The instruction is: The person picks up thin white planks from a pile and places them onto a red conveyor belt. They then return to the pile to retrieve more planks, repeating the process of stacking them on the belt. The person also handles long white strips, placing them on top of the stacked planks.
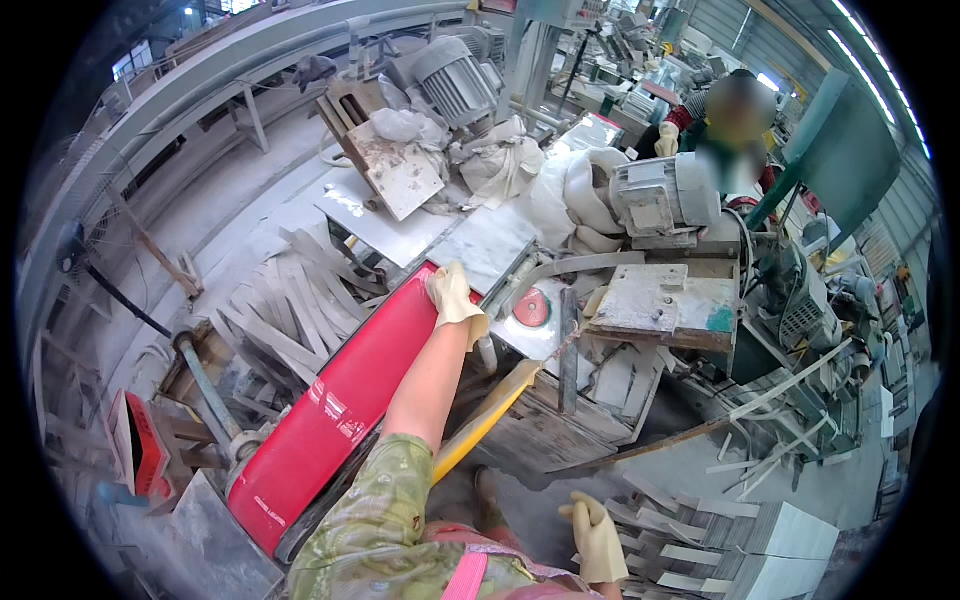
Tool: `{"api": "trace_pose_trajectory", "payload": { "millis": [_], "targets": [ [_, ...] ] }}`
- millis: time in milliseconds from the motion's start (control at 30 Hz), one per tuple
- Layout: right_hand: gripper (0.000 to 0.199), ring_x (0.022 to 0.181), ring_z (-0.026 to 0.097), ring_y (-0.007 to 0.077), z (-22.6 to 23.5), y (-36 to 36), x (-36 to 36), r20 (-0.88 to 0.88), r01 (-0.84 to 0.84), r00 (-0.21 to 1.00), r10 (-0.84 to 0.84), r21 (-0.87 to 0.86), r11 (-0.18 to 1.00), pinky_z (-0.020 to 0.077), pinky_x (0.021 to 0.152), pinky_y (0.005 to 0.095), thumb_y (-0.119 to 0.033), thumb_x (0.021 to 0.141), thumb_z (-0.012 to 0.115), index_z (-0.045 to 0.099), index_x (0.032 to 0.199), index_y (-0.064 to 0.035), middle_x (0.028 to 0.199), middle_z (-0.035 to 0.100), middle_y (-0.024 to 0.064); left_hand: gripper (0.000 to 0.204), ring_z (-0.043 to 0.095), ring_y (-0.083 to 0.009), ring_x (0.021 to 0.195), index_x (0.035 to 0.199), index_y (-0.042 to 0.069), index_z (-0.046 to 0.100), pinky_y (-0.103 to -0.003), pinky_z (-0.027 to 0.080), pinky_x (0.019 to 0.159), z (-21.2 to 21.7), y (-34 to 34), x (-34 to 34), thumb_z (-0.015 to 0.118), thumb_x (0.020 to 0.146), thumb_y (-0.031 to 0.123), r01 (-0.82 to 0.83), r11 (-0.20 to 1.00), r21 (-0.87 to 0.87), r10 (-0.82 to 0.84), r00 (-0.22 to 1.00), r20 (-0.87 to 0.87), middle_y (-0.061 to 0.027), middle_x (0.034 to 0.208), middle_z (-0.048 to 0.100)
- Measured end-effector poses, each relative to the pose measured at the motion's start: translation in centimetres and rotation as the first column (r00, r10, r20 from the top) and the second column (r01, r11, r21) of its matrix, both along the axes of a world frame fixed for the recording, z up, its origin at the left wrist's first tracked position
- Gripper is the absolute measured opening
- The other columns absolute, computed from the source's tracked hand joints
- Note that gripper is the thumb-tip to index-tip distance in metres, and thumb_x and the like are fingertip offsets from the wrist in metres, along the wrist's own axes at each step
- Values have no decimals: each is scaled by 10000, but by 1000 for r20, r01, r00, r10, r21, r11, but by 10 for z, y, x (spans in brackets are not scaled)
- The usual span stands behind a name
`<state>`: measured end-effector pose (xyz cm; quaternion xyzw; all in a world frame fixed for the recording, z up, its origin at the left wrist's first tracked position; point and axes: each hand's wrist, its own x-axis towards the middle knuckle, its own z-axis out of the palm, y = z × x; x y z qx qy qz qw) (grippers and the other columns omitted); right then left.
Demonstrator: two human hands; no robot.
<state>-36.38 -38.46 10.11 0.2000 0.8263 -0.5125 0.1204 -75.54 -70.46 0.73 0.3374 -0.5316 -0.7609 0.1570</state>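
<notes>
My left hand (452,294), in a cream rubber glove, rests at the far end of a long, glossy red conveyor belt (335,400). Its fingers are bunched against the corner where the belt meets a pale grey marbled slab (488,243); what they hold, if anything, is hidden. The slab lies flat on the machine, beside a grey curved guard. Low on the right hangs my right hand (596,538), gloved alike, with loosely bent fingers partly apart and nothing in them. It is nearest to stacked grey tile strips (700,545).
A round red button (531,308) sits right of the slab. Grey motors (665,193) stand beyond it. Loose strips (290,300) heap left of the belt, and a yellow bar (488,420) runs along its right. Another person (735,140) stands at the back right.
</notes>
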Motion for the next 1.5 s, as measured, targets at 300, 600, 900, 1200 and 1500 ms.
{"api": "trace_pose_trajectory", "payload": {
  "millis": [300, 600, 900, 1200, 1500],
  "targets": [
    [330, 813, 654, 163, 79, -47, -176, -360, -401, 869, 339, -112, 909, 509, 772, 299, -191, 1028, 526, 657, 1224, 40, 892, 743, 117, 299, 570, -245, 502, 901, -20, 652, -409, 400, 402, -3, -11, -34, 449, 923, 199, 159, 987, -6, -158, 983, 98, -176, 708, 624],
    [472, 1064, 660, 392, 16, -158, -393, -707, -452, 525, 474, 240, 859, 514, 924, 427, -332, 946, 597, 644, 1228, 45, 1098, 695, 259, 251, 486, -146, 511, 922, 21, 574, -301, 375, 426, 20, -42, 56, 523, 1001, 254, 249, 963, -107, -249, 968, 13, -31, 687, 524],
    [808, 1432, 337, 491, -104, -185, -471, -560, -246, 416, 716, 689, 682, 190, 1224, 528, -500, 835, 665, 490, 1454, -13, 1458, 456, 347, 212, 483, -108, 490, 984, 46, 569, -258, 344, 402, 61, -67, 98, 614, 974, 253, 305, 943, -133, -234, 892, 388, -18, 693, 552],
    [393, 1008, 653, 466, -50, -198, -472, -427, -546, 516, 743, 504, 669, 504, 898, 526, -321, 998, 491, 650, 1125, 16, 1059, 680, 301, 257, 540, -147, 500, 991, -19, 577, -288, 424, 403, 58, -74, 88, 574, 991, 238, 338, 917, -210, -237, 888, 394, -70, 716, 590],
    [281, 769, 684, 402, -66, -238, -357, -501, -563, 563, 657, 348, 749, 557, 729, 525, -193, 1023, 402, 626, 993, -27, 879, 677, 170, 400, 645, -225, 550, 1064, -54, 623, -342, 527, 429, 52, -102, 67, 520, 1015, 330, 536, 809, -240, -369, 782, 502, -135, 792, 678]
  ]
}}
